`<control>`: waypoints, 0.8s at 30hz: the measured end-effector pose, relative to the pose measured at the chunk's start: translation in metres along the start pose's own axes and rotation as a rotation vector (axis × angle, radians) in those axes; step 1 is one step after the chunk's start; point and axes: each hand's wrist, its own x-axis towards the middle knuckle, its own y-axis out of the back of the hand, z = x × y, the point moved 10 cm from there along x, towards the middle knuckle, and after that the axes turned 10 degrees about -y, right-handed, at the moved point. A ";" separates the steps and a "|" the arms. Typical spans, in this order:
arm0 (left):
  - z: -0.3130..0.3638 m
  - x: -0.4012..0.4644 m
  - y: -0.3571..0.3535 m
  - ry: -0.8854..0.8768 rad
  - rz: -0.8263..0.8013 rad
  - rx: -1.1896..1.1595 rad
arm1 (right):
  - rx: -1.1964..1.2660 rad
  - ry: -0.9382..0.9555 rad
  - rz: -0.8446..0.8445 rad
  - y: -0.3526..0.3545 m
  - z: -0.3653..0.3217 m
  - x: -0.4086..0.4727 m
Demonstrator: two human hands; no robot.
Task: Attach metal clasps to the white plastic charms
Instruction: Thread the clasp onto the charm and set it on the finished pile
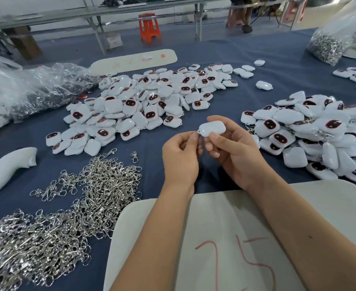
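Holding 1 white charm (212, 128) blank side up in the right hand (233, 152), fingers curled round its body, just above the blue cloth (246, 66). Pinching a small metal clasp (194, 133) at the charm's loop with the left hand (181, 156), thumb and fingertips closed on it; too small to tell whether the ring is already through the loop.

Risks, as a judgement: slipping of the thin ring out of the pinch, caused by so little metal to hold; dropping into the clasp pile (68, 206) to the lower left of the charm and getting lost among tangled pieces. Straining the small plastic loop if the ring is twisted instead of threaded. Rotating of the smooth, rounded charm in the grasp, spoiling the alignment.

Beyond the charm to the upper left, a heap of charms (147, 101), many showing dark faces ringed in red. To the right of the charm, a 2nd heap (311, 135), some with metal showing among them. Below the charm, a pale board (246, 238) marked in red under both forearms. Far left of the charm, clear plastic bags (36, 85) and a white moulded part (7, 169). Far upper right of the charm, a bag of metal pieces (328, 45). Behind all, long metal-legged benches (101, 13) and an orange stool (149, 28) on a grey floor.
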 end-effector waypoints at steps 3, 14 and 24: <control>0.026 0.002 0.009 -0.243 -0.006 0.390 | -0.050 -0.007 0.025 0.001 0.001 -0.001; 0.049 -0.005 -0.009 -0.584 -0.151 0.988 | -0.362 0.051 0.140 0.003 -0.002 -0.006; -0.019 -0.009 -0.016 0.265 -0.085 -0.396 | 0.048 -0.005 0.008 -0.001 -0.002 -0.001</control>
